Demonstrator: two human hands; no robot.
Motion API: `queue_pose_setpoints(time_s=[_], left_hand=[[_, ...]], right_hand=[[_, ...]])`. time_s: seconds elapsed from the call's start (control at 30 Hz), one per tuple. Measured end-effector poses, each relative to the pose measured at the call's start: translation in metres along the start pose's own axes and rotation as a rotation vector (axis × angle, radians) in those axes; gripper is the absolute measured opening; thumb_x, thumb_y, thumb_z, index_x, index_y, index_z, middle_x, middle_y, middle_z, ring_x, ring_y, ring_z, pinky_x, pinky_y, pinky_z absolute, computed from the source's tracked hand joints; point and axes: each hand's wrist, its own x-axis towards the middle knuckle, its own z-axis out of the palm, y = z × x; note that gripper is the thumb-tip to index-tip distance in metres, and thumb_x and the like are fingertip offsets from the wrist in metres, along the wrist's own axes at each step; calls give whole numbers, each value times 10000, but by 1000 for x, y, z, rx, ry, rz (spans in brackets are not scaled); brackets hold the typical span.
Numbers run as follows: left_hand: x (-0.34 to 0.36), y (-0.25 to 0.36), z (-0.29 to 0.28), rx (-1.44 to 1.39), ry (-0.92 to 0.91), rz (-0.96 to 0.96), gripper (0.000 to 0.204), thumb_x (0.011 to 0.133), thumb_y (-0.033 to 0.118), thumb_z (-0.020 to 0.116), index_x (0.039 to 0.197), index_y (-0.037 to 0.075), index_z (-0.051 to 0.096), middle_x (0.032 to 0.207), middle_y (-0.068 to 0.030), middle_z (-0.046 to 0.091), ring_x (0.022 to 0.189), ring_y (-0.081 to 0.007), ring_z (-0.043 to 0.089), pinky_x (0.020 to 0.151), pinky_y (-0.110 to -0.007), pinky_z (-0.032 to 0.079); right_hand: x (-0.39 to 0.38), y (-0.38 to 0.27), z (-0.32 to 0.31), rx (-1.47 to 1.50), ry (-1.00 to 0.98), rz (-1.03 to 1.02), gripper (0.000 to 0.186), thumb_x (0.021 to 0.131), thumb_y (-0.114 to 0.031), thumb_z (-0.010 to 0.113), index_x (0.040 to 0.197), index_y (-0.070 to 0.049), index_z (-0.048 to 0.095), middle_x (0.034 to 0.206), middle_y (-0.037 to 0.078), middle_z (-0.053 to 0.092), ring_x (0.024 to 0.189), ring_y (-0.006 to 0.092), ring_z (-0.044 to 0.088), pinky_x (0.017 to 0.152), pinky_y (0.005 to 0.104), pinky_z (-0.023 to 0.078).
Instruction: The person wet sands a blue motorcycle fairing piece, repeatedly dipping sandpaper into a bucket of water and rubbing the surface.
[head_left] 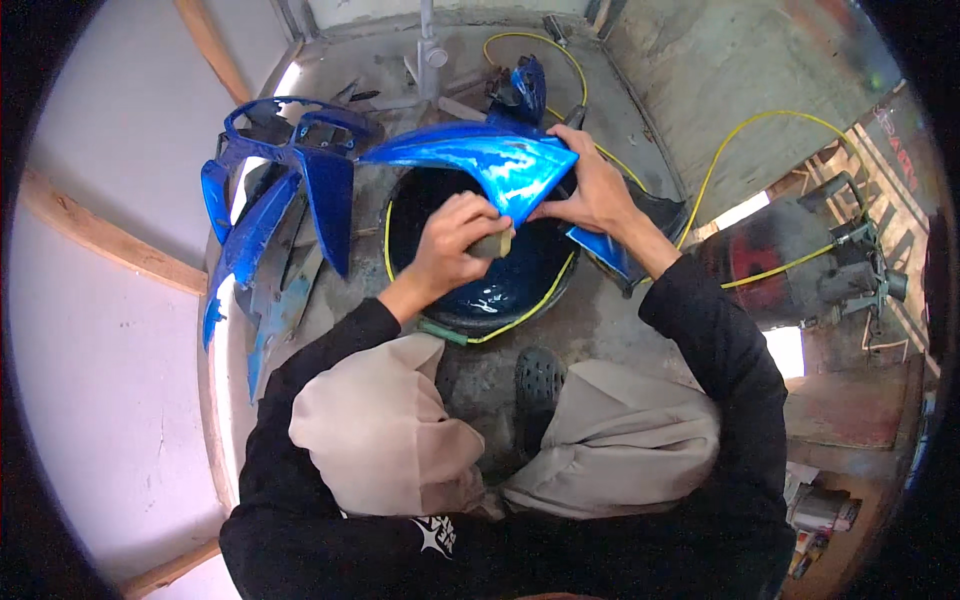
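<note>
A glossy blue motorcycle fairing panel (490,160), pointed at its left end, is held above a round black basin (425,195) of dark liquid. My right hand (597,195) grips the panel's right end, with the thumb at its lower edge and the fingers over the top. My left hand (458,240) is closed around a small tan block (492,244), close to the panel's lower tip. Whether the block touches the panel, I cannot tell.
More blue fairing parts (325,200) stand at the left by the white wall. Beyond the basin lies another blue part (525,90) near a metal stand (429,55). A yellow hose (775,268) runs to a dark tank (780,255) at the right. A black clog (538,375) is below the basin.
</note>
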Motion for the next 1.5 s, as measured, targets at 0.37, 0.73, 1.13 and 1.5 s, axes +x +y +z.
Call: queue_pose_setpoints(time_s=[0.37, 0.73, 1.13, 1.5], left_hand=[[4, 3, -10, 152, 27, 9, 203, 804, -9, 889, 991, 15, 811, 976, -146, 739, 895, -328, 742, 813, -414, 585], [10, 2, -12, 176, 79, -150, 392, 633, 24, 849, 1020, 45, 791, 954, -93, 694, 911, -340, 704, 773, -417, 541], [3, -1, -3, 51, -53, 115, 246, 747, 50, 870, 973, 45, 774, 969, -119, 717, 895, -345, 725, 775, -425, 556], [3, 6, 0, 46, 9, 78, 265, 730, -1, 867, 976, 31, 773, 943, -122, 700, 878, -351, 713, 774, -453, 565]], right_hand=[[-4, -2, -1, 25, 2, -22, 1266, 594, -639, 1042, 1609, -142, 471, 1482, 204, 606, 1367, 459, 642, 1129, 522, 541], [-4, -1, 0, 22, 3, 20, 1273, 591, -641, 1042, 1613, -148, 464, 1502, 198, 597, 1359, 458, 649, 1126, 532, 544], [-3, 3, 1, 11, -12, -1, 1280, 590, -644, 1040, 1619, -149, 462, 1504, 193, 595, 1377, 452, 639, 1131, 534, 542], [-4, 2, 3, 6, -8, -12, 1299, 582, -650, 1043, 1623, -136, 460, 1522, 200, 588, 1381, 454, 640, 1136, 536, 541]])
